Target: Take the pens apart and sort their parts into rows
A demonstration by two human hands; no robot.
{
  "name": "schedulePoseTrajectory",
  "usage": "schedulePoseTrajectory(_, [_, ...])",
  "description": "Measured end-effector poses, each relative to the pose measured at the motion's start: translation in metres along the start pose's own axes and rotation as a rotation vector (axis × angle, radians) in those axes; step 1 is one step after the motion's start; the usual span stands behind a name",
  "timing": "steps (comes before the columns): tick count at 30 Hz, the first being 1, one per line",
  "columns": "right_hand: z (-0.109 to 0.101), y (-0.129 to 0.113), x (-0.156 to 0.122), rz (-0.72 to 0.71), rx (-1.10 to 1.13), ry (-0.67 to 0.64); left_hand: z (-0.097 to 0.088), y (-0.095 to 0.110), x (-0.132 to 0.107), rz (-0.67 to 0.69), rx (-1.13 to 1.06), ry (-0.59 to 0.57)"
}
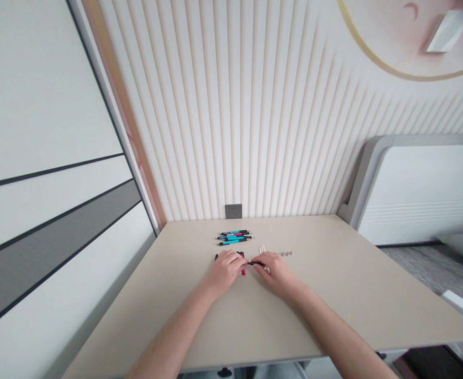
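Over the middle of the table, my left hand (224,272) and my right hand (275,272) meet fingertip to fingertip. A small black pen part (257,263) runs between them, pinched from both sides; my right fingers cover much of it. Red pen barrels (243,272) lie partly hidden beneath my left hand, with dark pieces by its knuckles. Just behind my right hand are several thin white sticks (262,248). To their right sits a short row of small greyish pieces (286,253), too small to name.
Several blue, black and red pens (234,238) lie in a group farther back on the beige table (168,310). A dark wall socket (233,211) is set in the ribbed wall behind. White cabinet panels (58,252) stand left; a grey-white headboard (421,179) is at right.
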State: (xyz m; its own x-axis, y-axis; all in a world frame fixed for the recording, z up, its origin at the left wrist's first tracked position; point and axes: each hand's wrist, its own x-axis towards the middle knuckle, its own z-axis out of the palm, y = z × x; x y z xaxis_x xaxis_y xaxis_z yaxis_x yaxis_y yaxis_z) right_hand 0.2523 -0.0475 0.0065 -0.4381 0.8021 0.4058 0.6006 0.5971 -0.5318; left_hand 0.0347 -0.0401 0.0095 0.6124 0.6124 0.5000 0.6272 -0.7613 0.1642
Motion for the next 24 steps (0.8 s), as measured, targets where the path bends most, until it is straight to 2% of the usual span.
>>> schedulePoseTrajectory(4, [-0.003, 0.007, 0.0, 0.145, 0.022, 0.099, 0.0, -0.006, -0.001, -0.07, -0.036, 0.089])
schedulePoseTrajectory(7, [-0.003, 0.01, -0.001, 0.22, 0.071, 0.085, 0.002, -0.008, -0.002, -0.093, -0.061, 0.119])
schedulePoseTrajectory(14, [0.005, -0.012, -0.001, 0.092, 0.164, -0.047, 0.004, -0.003, -0.002, -0.051, -0.089, 0.08])
schedulePoseTrajectory(17, [0.006, -0.018, -0.001, 0.084, 0.199, -0.033, 0.004, -0.001, -0.001, -0.026, -0.1, 0.061])
schedulePoseTrajectory(24, [0.009, -0.015, 0.001, 0.05, 0.234, 0.004, 0.009, 0.002, -0.002, -0.058, -0.124, 0.103])
